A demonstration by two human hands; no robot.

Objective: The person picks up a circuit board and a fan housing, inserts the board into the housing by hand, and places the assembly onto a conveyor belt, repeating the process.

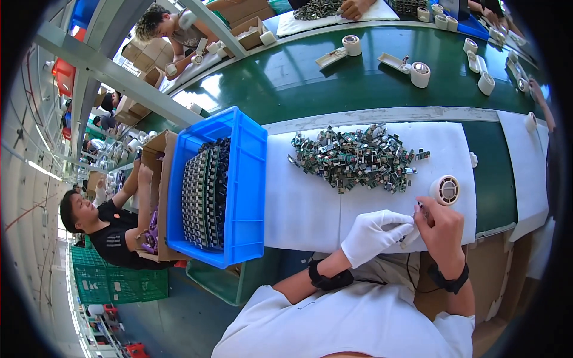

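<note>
In the head view, the gloved left hand (377,234) and bare right hand (441,230) meet right of centre, above the front edge of a white sheet (304,218). The fingers of both are bent inward, tips close together; what they grip, if anything, is too small and covered to tell. A round white part (446,190) with a dark grille lies just above the right hand, near the sheet's right edge; whether they touch I cannot tell.

A heap of small circuit boards (358,158) covers the sheet's upper middle, leaving a white stretch between it and the gloved hand. At left, the tall wall of a blue bin (250,191) bounds the sheet; packed boards (206,197) stand inside. Along the top, beyond a pale rail (382,116), runs a green conveyor (268,83), its white parts (419,74) spaced well apart.
</note>
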